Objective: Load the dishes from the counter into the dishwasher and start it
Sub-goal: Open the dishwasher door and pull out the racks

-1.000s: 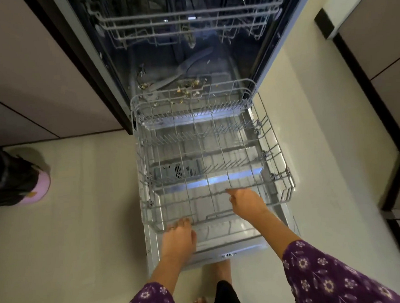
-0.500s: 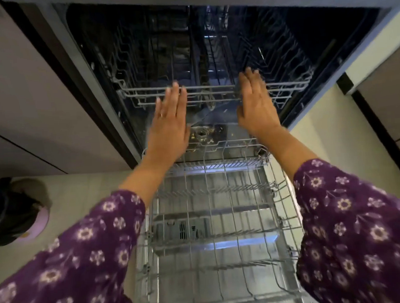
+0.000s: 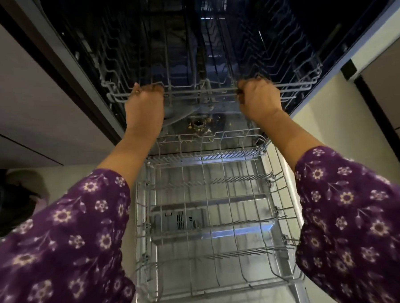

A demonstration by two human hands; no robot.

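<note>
I am getting the dishwasher (image 3: 304,30) ready for loading; no dishes are in view, so the bench that carries them must lie outside what I see. My left hand (image 3: 144,105) and right hand (image 3: 259,99) are both clamped on the front rail of the upper rack (image 3: 186,91), fingers curled over the wire, one hand toward each end, well apart. The rack sits back inside the dark tub, with only its front edge at the opening. Its front rail runs crosswise, left to right in front of me, and its sliding axis points straight out of the tub at me. Below it, the lower rack (image 3: 201,156) is drawn out over the open door, empty, its long axis also running toward me.

The next move, I judge, is an even pull with both hands straight along the runners, so the rack does not skew or jam. After that come the dishes.
</note>
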